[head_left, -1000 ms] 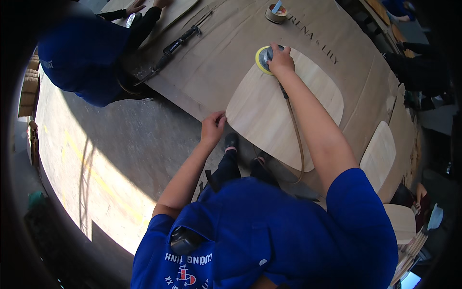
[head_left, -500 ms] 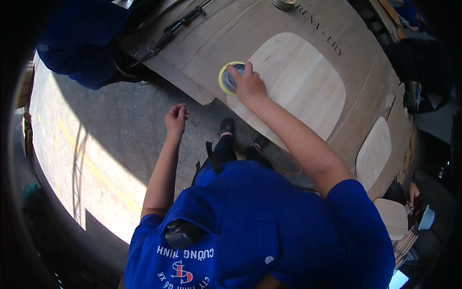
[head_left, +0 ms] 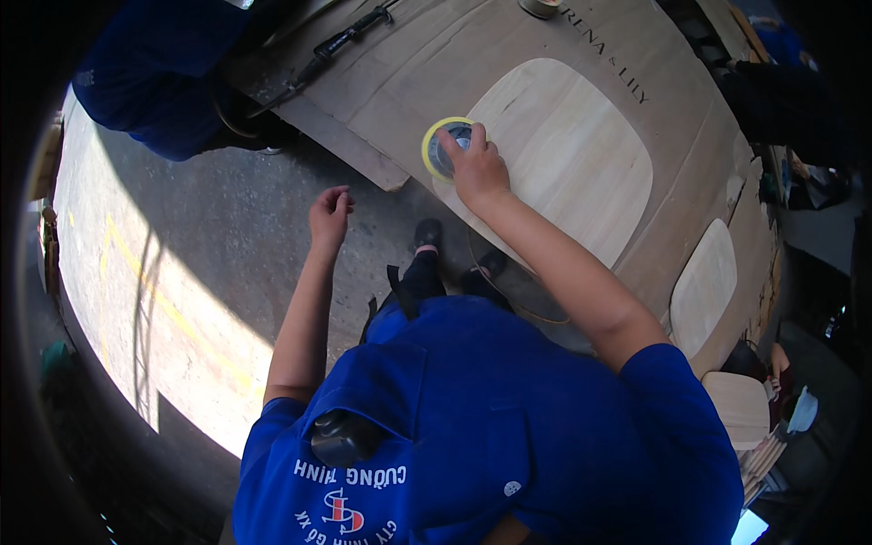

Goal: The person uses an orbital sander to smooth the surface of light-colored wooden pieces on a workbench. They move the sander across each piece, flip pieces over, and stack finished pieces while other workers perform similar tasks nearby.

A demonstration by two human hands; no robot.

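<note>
My right hand [head_left: 481,168] grips a round sander [head_left: 434,153] from above, its pad edged in yellow. The sander rests at the near left edge of a large, pale wooden board [head_left: 577,150] with rounded corners. That board lies on a brown, cardboard-like covered table [head_left: 409,109]. Over the floor, away from the table, my left hand [head_left: 330,218] hangs with its fingers curled in and nothing visible in them. A thin hose or cord [head_left: 531,313] loops below the table edge, partly hidden by my right arm.
A dark tool with a hose [head_left: 341,41] lies at the table's far left, near another person in blue [head_left: 154,109]. A small tin [head_left: 540,8] stands at the far edge. A smaller wooden board [head_left: 706,286] lies to the right, with stacked boards [head_left: 738,409] beside another person.
My right hand and the sander have shifted slightly to the right along the board's left end. My left hand has moved slightly, with its fingers still curled.
</note>
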